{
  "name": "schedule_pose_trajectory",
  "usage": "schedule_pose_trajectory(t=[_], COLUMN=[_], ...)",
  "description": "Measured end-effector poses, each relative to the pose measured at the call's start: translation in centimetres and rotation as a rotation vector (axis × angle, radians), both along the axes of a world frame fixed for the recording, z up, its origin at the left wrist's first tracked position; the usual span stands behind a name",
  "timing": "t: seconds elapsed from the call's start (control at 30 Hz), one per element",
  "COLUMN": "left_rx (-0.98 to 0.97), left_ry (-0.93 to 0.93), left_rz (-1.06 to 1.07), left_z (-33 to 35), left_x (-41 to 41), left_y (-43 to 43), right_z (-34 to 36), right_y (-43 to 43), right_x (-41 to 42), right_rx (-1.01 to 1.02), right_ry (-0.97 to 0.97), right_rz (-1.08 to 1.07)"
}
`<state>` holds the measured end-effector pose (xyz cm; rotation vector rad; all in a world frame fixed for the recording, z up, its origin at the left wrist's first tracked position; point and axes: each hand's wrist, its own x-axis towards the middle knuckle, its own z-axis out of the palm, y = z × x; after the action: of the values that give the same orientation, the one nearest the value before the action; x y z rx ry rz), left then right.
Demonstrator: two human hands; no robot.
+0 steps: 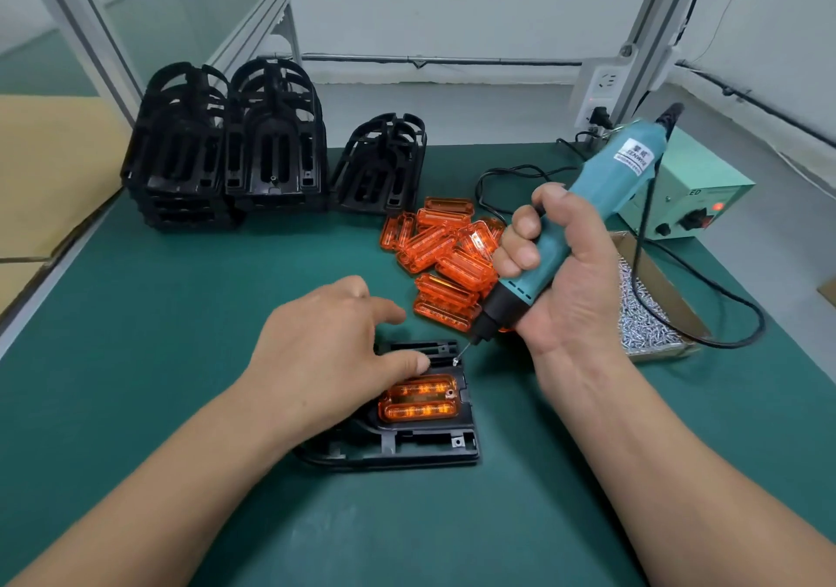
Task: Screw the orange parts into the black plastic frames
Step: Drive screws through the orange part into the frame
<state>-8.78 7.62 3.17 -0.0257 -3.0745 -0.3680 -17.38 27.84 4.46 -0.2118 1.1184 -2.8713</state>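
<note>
Left hand lies palm-down, fingers loosely spread, thumb tip pressing the far edge of the orange part. That part sits seated in the black frame, right under the thumb & toward the wrist. Frame lies flat on the tabletop.

Right hand is wrapped in a fist round the electric screwdriver, tool tilted w/ its tail leaning away from the body. The bit tip carries a screw and hangs just off the left thumb tip, a little beyond the part's screw hole, which is at the end nearest the right hand & looks empty.

Step in hand, as I read it: drive that screw. To do it well:
- Bring the tip back toward the wrists onto the hole.
- Stand the driver upright before triggering. Tilted as now, the screw would prob go in crooked or skate across the orange plastic.
- Hold the left thumb down so the part can't lift or twist w/ torque, other fingers clear of the bit.
- Light straight push, stop once the head seats; overdriving may crack it.

Can't tell if a 2nd hole hides under the left hand.

Spares: orange parts pile just beyond the right hand's knuckles, screw box at its outer side, frame stacks well beyond the left hand.
</note>
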Motion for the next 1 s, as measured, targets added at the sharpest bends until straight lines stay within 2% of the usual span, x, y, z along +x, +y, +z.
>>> schedule_pose_trajectory(t=[0.1, 0.43, 0.67, 1.0], left_rx=[-0.041, 0.037, 0.044, 0.058], left_ry=[-0.011, -0.062, -0.034, -0.024], left_rz=[-0.036, -0.113, -0.135, -0.148], left_z=[-0.3, -0.7, -1.1, -1.4], left_x=[-0.1, -0.5, -0.7, -0.9], left_y=[0.3, -0.1, 0.1, 0.0], right_z=[-0.1, -0.2, -0.4, -0.2], right_y=[-0.1, -0.5, -0.8, -1.0], right_x=[0.1, 0.5, 0.8, 1.1], right_rx=[0.047, 0.107, 0.11, 0.094], right_ry=[0.015, 0.072, 0.143, 0.134], right_rz=[0.039, 0.134, 0.189, 0.192])
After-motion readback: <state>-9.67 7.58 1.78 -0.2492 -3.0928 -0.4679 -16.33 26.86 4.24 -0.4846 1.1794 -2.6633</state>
